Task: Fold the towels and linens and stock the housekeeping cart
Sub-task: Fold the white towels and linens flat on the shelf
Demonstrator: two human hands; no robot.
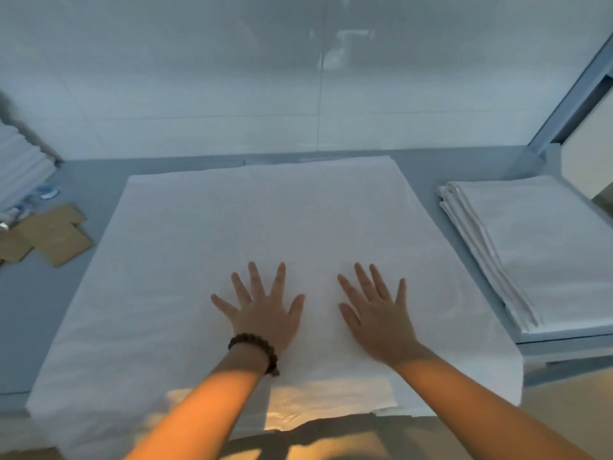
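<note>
Both hands, the left hand (265,313) and right hand (378,320), lie flat with fingers (257,280) spread wide, holding nothing, on the big white sheet (265,220) covering the worktop (83,180). Folded linens (544,247) sit stacked right of them.

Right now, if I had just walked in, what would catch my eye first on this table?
Two bare hands pressed flat, fingers spread, on a large white sheet that covers the middle of the grey table: the left hand, with a dark bead bracelet on its wrist, and the right hand. Next, a neat stack of folded white linens at the right, and brown cardboard pieces at the left edge.
</note>
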